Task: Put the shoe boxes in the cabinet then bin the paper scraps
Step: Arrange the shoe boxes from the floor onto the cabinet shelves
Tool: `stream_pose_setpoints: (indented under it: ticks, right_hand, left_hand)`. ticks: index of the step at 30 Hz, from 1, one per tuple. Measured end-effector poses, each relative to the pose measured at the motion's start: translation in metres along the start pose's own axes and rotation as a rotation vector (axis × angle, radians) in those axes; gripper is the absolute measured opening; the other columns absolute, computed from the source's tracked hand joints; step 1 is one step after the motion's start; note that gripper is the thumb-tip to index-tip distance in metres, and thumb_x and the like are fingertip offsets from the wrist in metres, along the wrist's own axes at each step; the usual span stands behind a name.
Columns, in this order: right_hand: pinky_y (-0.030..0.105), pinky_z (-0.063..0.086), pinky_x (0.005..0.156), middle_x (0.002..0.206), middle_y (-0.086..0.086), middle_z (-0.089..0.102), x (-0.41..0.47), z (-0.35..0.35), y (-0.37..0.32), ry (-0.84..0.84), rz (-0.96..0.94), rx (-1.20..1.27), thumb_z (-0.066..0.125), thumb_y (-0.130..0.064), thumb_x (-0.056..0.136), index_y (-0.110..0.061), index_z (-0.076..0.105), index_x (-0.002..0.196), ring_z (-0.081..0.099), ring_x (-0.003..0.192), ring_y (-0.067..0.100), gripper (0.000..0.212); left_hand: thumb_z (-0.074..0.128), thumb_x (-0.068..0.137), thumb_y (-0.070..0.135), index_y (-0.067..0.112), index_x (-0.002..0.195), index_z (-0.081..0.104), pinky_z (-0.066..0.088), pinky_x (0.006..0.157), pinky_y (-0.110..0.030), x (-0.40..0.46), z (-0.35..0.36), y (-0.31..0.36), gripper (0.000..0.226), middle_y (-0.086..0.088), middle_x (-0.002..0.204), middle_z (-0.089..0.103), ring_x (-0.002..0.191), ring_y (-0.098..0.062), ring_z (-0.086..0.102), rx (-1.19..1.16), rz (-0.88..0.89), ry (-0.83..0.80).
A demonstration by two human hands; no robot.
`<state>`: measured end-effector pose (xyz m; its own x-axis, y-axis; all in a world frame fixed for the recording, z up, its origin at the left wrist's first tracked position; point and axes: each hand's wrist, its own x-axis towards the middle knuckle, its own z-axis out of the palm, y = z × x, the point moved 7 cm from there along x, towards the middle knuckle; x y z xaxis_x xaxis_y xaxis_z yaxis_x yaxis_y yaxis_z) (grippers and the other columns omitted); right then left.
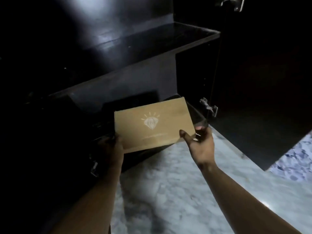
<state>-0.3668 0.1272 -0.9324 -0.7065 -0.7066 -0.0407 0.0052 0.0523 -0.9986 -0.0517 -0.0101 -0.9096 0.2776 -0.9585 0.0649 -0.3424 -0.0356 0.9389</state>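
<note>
On the left, the dark cabinet point(70, 68) stands with its doors swung wide, so the lower compartment is reachable from a crouch over the marble floor point(168, 191). The left hand point(112, 146) sits in shadow at the near left corner of the brown shoe box point(152, 125); it appears to be closed on that corner from the side and beneath, though the fingers are too dark to make out clearly. Holding the box at 2 opposite corners keeps it level and lets it be steered straight into the opening.

The shoe box lies lid up, its pale diamond logo facing the camera, with its far end already over the bottom of the cabinet and its near end out past the front edge. It seems to be about halfway in, so the step in hand is judged to be sliding it home beneath the shelf point(135, 48).

To the right, the right hand point(200, 146) pinches the near right corner, thumb on the lid and fingers curled beside and under it. Further right, a metal hinge point(208, 107) and the open door point(253, 107) leave the way clear. No paper scraps are visible.
</note>
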Motion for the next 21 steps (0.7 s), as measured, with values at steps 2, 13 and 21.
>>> stream_pose_setpoints:
  ticks: [2,13,21]
  right_hand:
    - [0.030,0.050,0.086,0.085,-0.015,0.065,0.024,0.047,-0.013,-0.060,-0.072,0.046,0.090,-0.028,0.077,-0.028,0.049,0.098,0.066,0.083,0.006,0.046]
    - [0.040,0.054,0.096,0.135,0.013,0.059,0.079,0.211,-0.006,-0.382,-0.329,-0.305,0.048,-0.051,0.102,-0.049,0.039,0.151,0.065,0.109,0.027,0.050]
    - [0.047,0.051,0.103,0.139,0.013,0.057,0.115,0.275,-0.009,-0.429,-0.255,-0.374,0.044,-0.054,0.101,-0.045,0.040,0.150,0.060,0.120,0.032,0.050]
  left_hand:
    - [0.063,0.088,0.027,0.003,0.077,0.057,0.044,0.069,-0.041,0.028,-0.018,0.005,0.026,-0.021,0.076,0.058,0.072,-0.030,0.057,-0.042,0.000,0.092]
    - [0.069,0.092,0.021,0.015,0.143,0.049,0.050,0.100,-0.048,0.092,-0.042,-0.031,0.055,-0.017,0.133,0.062,0.122,-0.034,0.059,0.122,0.005,0.214]
    - [0.043,0.107,0.030,0.000,0.146,0.043,0.041,0.099,-0.042,0.128,-0.030,-0.024,0.049,-0.023,0.145,0.051,0.132,-0.038,0.051,0.377,-0.093,0.267]
